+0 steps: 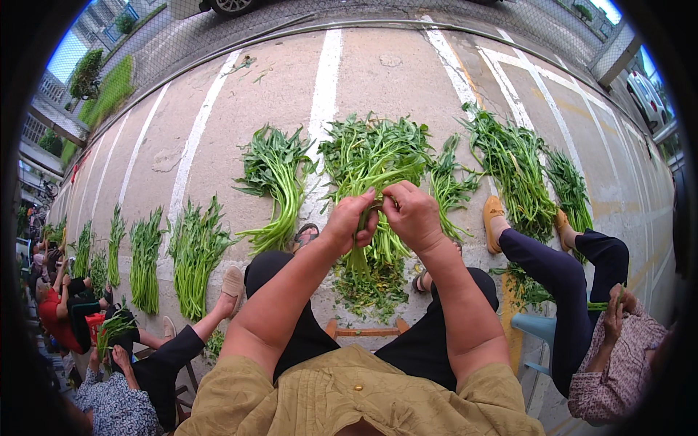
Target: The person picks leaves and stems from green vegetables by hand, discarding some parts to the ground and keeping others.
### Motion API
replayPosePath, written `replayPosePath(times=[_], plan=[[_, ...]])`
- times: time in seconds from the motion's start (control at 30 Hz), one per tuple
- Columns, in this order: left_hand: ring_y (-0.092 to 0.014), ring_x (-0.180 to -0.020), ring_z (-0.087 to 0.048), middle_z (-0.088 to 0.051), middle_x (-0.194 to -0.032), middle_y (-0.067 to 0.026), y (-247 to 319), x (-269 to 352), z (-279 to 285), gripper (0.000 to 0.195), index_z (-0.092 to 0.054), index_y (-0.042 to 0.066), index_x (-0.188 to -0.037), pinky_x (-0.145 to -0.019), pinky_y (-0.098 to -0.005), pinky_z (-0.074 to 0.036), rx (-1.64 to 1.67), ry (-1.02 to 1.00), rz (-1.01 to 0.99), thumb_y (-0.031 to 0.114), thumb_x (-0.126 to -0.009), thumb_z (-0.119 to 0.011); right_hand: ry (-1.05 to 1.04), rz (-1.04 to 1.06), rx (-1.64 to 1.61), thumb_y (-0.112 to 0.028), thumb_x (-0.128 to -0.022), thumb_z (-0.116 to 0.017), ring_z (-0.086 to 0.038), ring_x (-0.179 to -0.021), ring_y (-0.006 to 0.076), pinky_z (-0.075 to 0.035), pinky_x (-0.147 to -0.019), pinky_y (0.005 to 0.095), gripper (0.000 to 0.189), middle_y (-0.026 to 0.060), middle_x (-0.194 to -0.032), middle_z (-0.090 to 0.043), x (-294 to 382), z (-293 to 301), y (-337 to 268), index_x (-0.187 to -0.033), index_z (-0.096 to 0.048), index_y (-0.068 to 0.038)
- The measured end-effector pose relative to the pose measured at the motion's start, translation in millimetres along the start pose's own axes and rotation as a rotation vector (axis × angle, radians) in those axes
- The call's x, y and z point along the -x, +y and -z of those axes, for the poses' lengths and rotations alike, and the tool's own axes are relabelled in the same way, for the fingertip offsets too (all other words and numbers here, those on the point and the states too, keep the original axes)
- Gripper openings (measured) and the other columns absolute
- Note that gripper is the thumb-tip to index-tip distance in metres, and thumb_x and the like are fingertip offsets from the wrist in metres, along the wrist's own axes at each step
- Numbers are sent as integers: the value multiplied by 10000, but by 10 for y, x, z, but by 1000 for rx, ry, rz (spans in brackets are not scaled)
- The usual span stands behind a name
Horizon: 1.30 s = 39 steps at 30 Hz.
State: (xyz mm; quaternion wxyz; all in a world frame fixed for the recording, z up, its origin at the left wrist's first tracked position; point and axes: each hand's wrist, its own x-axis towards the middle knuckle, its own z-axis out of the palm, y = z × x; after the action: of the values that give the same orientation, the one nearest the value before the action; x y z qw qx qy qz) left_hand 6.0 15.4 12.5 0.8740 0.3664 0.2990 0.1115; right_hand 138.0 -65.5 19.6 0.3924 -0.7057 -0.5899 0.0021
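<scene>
My left hand (350, 220) is closed around a bunch of water spinach stems (358, 261), whose cut ends hang below the fist. Close beside it, my right hand (413, 213) has thumb and fingertips pinched at the bunch; whether they grip a stem is hidden. Beneath and beyond both hands spreads a large pile of leafy water spinach (376, 144) on the concrete. A tidy bundle of water spinach (279, 191) lies left of the pile, and a smaller bunch (450, 185) lies to its right. Plucked green and yellow leaves (371, 294) litter the ground between my feet.
A wooden stool rung (366, 331) shows between my legs. At right, a person (616, 349) sits on a blue plastic stool (537, 332) near more greens (512, 169). Several people sit at left, one holding greens (114, 329). Bundles (199, 256) line the ground there. A wire fence (371, 13) runs ahead.
</scene>
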Motion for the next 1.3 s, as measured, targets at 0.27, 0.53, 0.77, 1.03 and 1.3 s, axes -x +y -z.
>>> replayPosePath(times=[0.27, 0.53, 0.77, 1.03, 1.3], plan=[[-96, -338, -283, -420, -524, -6, 87, 7, 150, 529, -537, -34, -1010, -328, -237, -260, 191, -95, 66, 427, -950, -284, 151, -310, -237, -60, -723, -632, -481, -501, 135, -391, -477, 269, 48, 29, -625, -535, -98, 157, 226, -743, -588, -64], [-103, -343, -293, -427, -526, -13, 191, 49, 150, 489, -546, -26, -960, -335, -251, -263, 240, -141, -150, 395, -955, -297, -120, -527, -760, -139, -816, -645, -410, -485, 2, -327, -414, 159, 133, -63, -619, -505, -32, 248, 244, -760, -572, -43], [-107, -348, -303, -432, -541, -13, 121, -6, 143, 500, -547, -10, -950, -335, -253, -269, 351, -208, -82, 409, -956, -274, -209, -713, -1068, -160, -859, -585, -435, -453, 21, -344, -378, 168, 199, -24, -651, -522, -17, 81, 40, -973, -620, -1], [-101, -343, -317, -457, -547, -13, 61, -25, 113, 496, -544, 10, -960, -332, -240, -266, 318, -252, -43, 428, -949, -276, -205, -711, -1095, -133, -840, -593, -450, -494, 19, -355, -396, 177, 145, -27, -633, -547, -4, -38, 73, -854, -622, 9], [-89, -331, -305, -408, -509, 5, 39, 9, 45, 349, -554, -3, -918, -317, -240, -254, 182, -182, -26, 313, -941, -407, 35, -542, -786, -67, -806, -571, -432, -560, 15, -354, -493, 189, 86, -49, -636, -538, 16, -96, 177, -773, -612, 0]])
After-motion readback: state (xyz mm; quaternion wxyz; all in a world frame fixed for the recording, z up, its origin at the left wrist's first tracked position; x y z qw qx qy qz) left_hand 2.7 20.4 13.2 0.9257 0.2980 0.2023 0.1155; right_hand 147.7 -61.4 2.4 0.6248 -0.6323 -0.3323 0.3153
